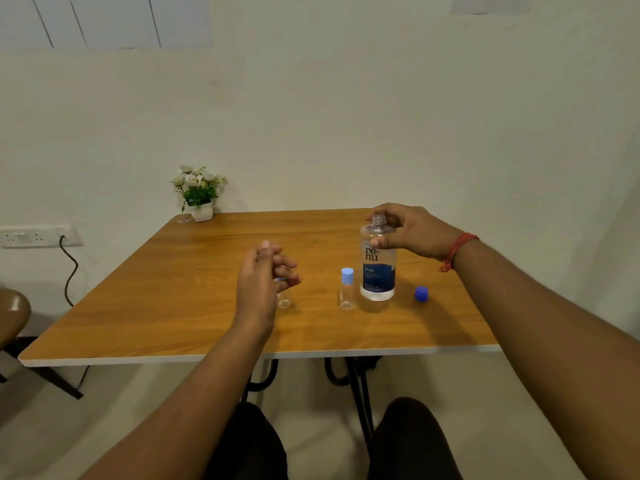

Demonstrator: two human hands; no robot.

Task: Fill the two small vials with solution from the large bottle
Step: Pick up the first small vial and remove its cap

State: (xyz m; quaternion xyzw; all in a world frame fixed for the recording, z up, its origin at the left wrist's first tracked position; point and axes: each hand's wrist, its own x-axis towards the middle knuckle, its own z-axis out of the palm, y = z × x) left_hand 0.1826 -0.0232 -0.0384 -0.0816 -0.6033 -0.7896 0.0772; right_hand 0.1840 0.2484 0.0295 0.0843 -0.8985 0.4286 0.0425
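A large clear bottle [377, 268] with a dark blue label stands uncapped on the wooden table [180, 306]. My right hand [408, 230] wraps its shoulder and neck from the right. The bottle's dark blue cap [421, 294] lies on the table to its right. One small clear vial [346, 289] with a light blue cap stands just left of the bottle. A second small vial [284, 299] stands further left, mostly hidden behind my left hand [265, 278], whose fingers are spread apart in front of it; whether they touch it I cannot tell.
A small white pot of artificial flowers [199, 192] sits at the table's far left corner against the wall. A wall socket with a black cable [69, 268] is at left. Part of a brown stool [12, 313] shows at the left edge.
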